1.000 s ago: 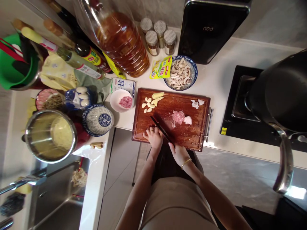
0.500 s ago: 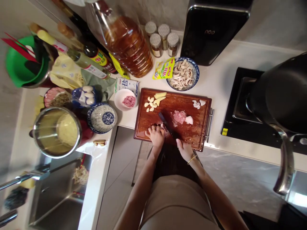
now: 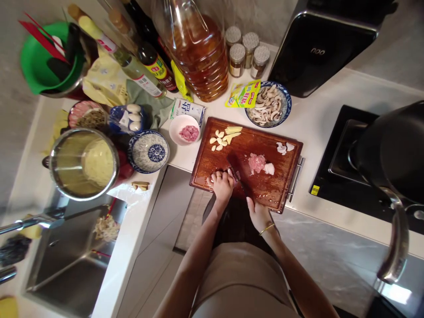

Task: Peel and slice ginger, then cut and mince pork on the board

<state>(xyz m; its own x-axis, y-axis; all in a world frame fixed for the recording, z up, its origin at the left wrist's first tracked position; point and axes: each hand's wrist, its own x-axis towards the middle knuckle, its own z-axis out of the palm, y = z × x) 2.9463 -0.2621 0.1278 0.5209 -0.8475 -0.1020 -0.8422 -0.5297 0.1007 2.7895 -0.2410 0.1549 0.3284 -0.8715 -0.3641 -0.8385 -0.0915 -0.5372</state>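
My right hand (image 3: pixel 260 215) grips the handle of a dark-bladed knife (image 3: pixel 237 173), which slants up and left over the wooden cutting board (image 3: pixel 271 194). Just left of the blade, my left hand (image 3: pixel 222 185) presses curled fingers on a piece of raw meat (image 3: pixel 236 176), mostly covered by the fingers and knife. Right of the knife lies a small heap of cut pink meat (image 3: pixel 256 162), with a pale chunk (image 3: pixel 269 168) against it. Peeled garlic cloves (image 3: pixel 219 141) and ginger pieces (image 3: pixel 233 130) sit at the board's upper left. Whitish scraps (image 3: pixel 281 148) lie at its upper right.
Behind the board stand a bowl of sliced mushrooms (image 3: pixel 269 104), a yellow packet (image 3: pixel 243 94) and a large oil jug (image 3: pixel 202 57). Leftward are a bowl of meat (image 3: pixel 177 126), a patterned bowl (image 3: pixel 135 152), a steel pot (image 3: pixel 55 154) and a sink (image 3: pixel 62 260). A pan (image 3: pixel 394 145) is rightward.
The view has shifted, so the board and counter items appear farther right. My left hand still presses the meat, its fingers more curled; the knife stays beside it in my right hand.
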